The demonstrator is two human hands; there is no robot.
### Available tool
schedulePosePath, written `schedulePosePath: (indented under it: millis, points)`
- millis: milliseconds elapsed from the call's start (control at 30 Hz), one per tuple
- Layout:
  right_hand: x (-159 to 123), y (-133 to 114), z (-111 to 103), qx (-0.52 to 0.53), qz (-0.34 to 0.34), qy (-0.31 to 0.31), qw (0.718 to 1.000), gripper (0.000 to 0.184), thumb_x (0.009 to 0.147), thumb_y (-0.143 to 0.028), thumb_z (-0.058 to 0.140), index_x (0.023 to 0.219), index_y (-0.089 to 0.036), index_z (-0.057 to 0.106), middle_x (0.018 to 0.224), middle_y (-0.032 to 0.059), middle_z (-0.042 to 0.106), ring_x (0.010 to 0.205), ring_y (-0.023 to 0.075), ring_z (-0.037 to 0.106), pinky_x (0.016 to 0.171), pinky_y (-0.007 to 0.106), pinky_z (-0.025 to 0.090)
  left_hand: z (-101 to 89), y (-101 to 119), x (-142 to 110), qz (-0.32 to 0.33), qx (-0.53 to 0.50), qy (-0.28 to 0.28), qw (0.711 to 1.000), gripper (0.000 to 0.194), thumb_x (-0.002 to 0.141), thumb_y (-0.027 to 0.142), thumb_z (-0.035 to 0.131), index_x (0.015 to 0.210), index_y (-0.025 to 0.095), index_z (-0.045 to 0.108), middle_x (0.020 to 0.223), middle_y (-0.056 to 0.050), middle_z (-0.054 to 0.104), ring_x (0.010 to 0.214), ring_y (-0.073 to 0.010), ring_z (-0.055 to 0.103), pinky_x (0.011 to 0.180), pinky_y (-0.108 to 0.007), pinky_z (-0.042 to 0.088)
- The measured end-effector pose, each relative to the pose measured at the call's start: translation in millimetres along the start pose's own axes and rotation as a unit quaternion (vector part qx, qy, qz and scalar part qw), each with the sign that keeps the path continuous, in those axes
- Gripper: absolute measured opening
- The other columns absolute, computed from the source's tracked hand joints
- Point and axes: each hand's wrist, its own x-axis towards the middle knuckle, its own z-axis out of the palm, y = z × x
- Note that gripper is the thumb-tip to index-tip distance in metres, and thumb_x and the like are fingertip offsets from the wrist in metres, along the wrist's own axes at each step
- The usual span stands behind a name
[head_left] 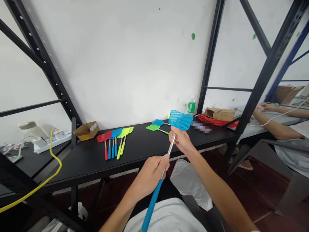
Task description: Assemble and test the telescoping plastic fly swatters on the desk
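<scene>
Left hand [150, 175] closed in a fist around the lower steel shaft [171, 145] of a blue fly swatter [180, 120], just above the blue handle [152, 206]. Right hand [181, 140] also closed on the shaft, higher up, close under the mesh head. Swatter held tilted, head raised over the black shelf [72, 170], handle running down toward the white shirt [166, 219] and out of frame. Nearest to the swatter head: a green swatter [152, 127] and a smaller blue swatter head [158, 122], both lying on the shelf. Farther left, a row of red, blue and yellow-green swatters [113, 141] side by side, then a small cardboard box [86, 130]. To the right, a blurred object [201, 126], a water bottle [191, 104] against the wall, and a brown paper package [219, 113] on red plastic [212, 120]. Below the hands, a crumpled grey-white sheet [188, 183]. Far right, a co-worker's hand [267, 108] on a separate bench, well apart. Far left, a power strip [51, 141] and a yellow cable [51, 164].
</scene>
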Motion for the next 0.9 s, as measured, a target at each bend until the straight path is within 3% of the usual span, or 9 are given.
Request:
schedulePosePath:
  millis: [267, 467, 667, 767, 900]
  points:
    - [9.4, -4.2, -24.8, -0.009, -0.003, 0.001, 1.000, 0.054, 0.083, -0.046, 0.071, 0.048, -0.023, 0.037, 0.041, -0.0076, 0.027, 0.039, 0.0088, 0.032, 0.043, 0.027, 0.022, 7.4, 3.9, -1.0, 0.014, 0.052, -0.004, 0.999, 0.054, 0.104, 0.051, 0.027, 0.062, 0.019, 0.042, 0.057, 0.002, 0.045, 0.057, -0.0128, 0.042, 0.056, -0.024, 0.032]
    - [7.3, -9.8, -24.8, -0.007, 0.000, 0.010, 1.000, 0.055, 0.083, -0.046, 0.071, 0.048, -0.023, 0.036, 0.042, -0.0075, 0.026, 0.040, 0.0092, 0.031, 0.044, 0.027, 0.023, -1.2, 9.6, -7.3, 0.010, 0.057, -0.027, 0.998, 0.054, 0.103, 0.054, 0.031, 0.063, 0.019, 0.040, 0.057, 0.002, 0.042, 0.055, -0.0117, 0.038, 0.055, -0.024, 0.031]
    - [-5.0, -23.8, -3.1, 0.062, 0.024, -0.012, 0.998, 0.054, 0.081, -0.045, 0.073, 0.050, -0.022, 0.036, 0.044, -0.0074, 0.026, 0.042, 0.0085, 0.027, 0.044, 0.026, 0.025, -36.0, 8.9, -14.2, -0.026, -0.128, -0.092, 0.987, 0.053, 0.102, 0.054, 0.036, 0.071, 0.017, 0.056, 0.046, 0.001, 0.050, 0.042, -0.0106, 0.040, 0.048, -0.024, 0.031]
    - [-15.2, -28.1, 11.3, 0.103, 0.034, -0.025, 0.994, 0.051, 0.081, -0.048, 0.072, 0.052, -0.021, 0.039, 0.045, -0.0068, 0.031, 0.041, 0.0078, 0.030, 0.044, 0.024, 0.026, -51.8, 5.3, -13.4, 0.050, -0.258, -0.073, 0.962, 0.050, 0.103, 0.047, 0.035, 0.076, 0.015, 0.063, 0.044, 0.000, 0.052, 0.039, -0.0104, 0.039, 0.049, -0.025, 0.033]
    - [-28.8, -32.2, 25.9, 0.107, -0.002, -0.029, 0.994, 0.047, 0.086, -0.046, 0.067, 0.054, -0.020, 0.044, 0.045, -0.0055, 0.034, 0.041, 0.0081, 0.033, 0.044, 0.024, 0.025, -57.0, 2.8, -11.0, 0.111, -0.318, -0.054, 0.940, 0.046, 0.103, 0.036, 0.037, 0.081, 0.012, 0.069, 0.052, -0.005, 0.060, 0.044, -0.0115, 0.047, 0.051, -0.025, 0.037]
